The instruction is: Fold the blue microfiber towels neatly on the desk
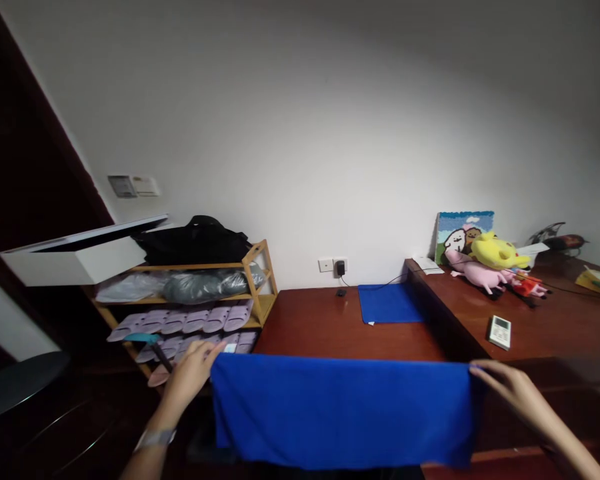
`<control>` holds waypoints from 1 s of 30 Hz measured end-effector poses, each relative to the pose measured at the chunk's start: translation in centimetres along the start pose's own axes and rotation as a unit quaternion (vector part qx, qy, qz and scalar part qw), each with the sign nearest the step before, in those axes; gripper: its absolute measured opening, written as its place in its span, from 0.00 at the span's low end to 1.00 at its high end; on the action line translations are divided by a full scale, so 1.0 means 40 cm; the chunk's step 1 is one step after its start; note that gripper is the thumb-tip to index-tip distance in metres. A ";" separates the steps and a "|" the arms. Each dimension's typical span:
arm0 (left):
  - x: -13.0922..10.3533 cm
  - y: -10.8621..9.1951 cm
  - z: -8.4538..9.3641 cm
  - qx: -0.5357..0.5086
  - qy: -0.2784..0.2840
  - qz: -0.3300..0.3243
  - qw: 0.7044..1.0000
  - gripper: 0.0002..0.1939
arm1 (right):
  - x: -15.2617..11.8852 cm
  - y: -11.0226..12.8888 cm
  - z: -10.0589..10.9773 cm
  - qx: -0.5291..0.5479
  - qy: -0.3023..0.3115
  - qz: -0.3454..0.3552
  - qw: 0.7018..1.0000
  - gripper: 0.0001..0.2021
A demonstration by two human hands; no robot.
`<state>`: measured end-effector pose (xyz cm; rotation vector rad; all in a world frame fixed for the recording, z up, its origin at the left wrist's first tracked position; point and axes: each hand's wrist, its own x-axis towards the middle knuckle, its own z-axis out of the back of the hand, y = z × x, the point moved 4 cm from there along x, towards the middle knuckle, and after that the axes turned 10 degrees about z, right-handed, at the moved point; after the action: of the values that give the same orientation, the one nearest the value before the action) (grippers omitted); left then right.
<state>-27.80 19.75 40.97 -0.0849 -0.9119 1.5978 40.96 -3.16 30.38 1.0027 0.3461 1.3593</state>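
Note:
A blue cloth [345, 413] hangs stretched between my two hands, its upper edge nearly level. My left hand [196, 365] pinches the upper left corner; a band circles that wrist. At the upper right corner, my right hand [505, 380] grips the cloth between thumb and fingers. The cloth is in front of a reddish-brown desk [310, 327] and hides its near part. Farther back on the desk lies a second, flat blue cloth [387, 304] with a small white tag.
Left stands a wooden rack [265, 307] with lilac slippers [195, 320], a black bag [195, 241] and a white box [75, 257]. The higher surface at right bears plush toys [495, 257], a picture [463, 233] and a remote control [500, 332]. A black adapter [340, 267] is plugged into the wall.

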 end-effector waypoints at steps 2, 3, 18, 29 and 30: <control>0.025 -0.040 -0.059 -0.014 0.076 0.018 0.997 0.25 | 0.105 0.023 0.010 0.015 0.004 -0.010 1.000 0.29; 0.043 -0.059 -0.081 -0.019 0.095 0.024 0.995 0.24 | 0.159 0.038 0.013 0.019 0.000 -0.006 1.000 0.30; -0.063 0.130 -0.204 -0.085 -0.066 0.031 0.994 0.20 | 0.175 -0.023 -0.041 -0.041 -0.143 0.126 0.981 0.23; -0.228 0.360 -0.480 -0.106 0.110 0.080 0.985 0.08 | -0.035 -0.466 -0.404 -0.086 -0.019 0.050 0.995 0.24; -0.227 0.370 -0.476 -0.101 0.116 0.079 0.985 0.08 | -0.038 -0.481 -0.406 -0.091 -0.016 0.052 0.994 0.25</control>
<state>-27.28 22.07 15.31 -0.4876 -0.8975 1.5974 41.20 3.86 6.14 0.8988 0.1440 1.4385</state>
